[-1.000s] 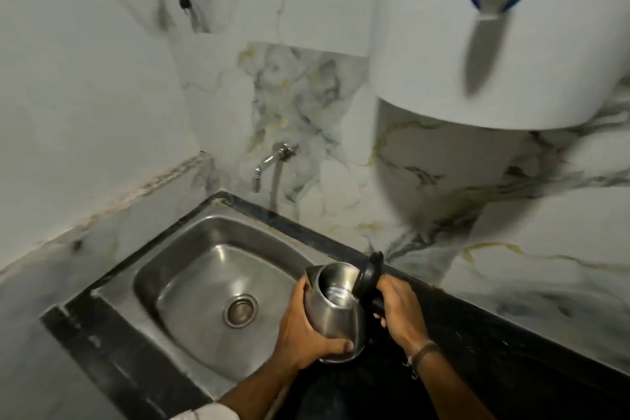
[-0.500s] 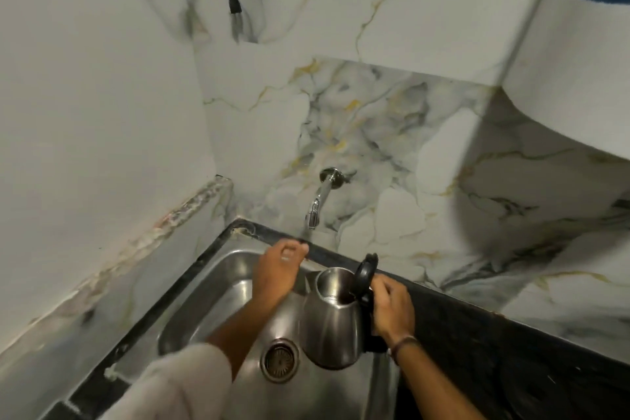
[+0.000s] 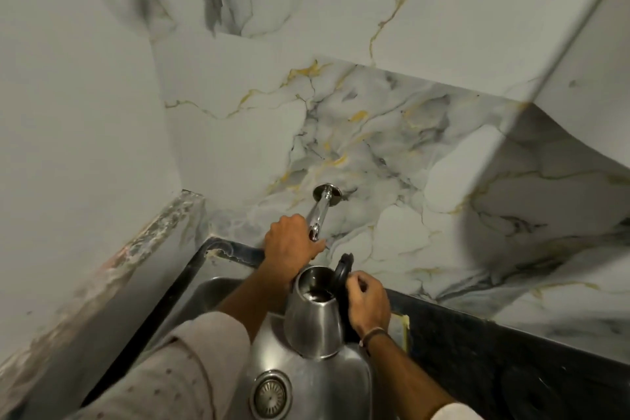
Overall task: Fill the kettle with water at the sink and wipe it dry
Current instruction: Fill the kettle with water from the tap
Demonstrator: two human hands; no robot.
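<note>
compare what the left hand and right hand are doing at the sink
The left hand reaches forward to the chrome wall tap, fingers on its end; the right hand stays nearer, its grip on the black handle of the steel kettle. The left arm wears a pale sleeve; the right wrist a dark band. Both are over the steel sink.

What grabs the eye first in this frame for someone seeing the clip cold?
The steel kettle, lid open, held over the sink by the right hand on its black handle. Just beyond, the left hand reaches the wall tap. No water is visibly running.
</note>
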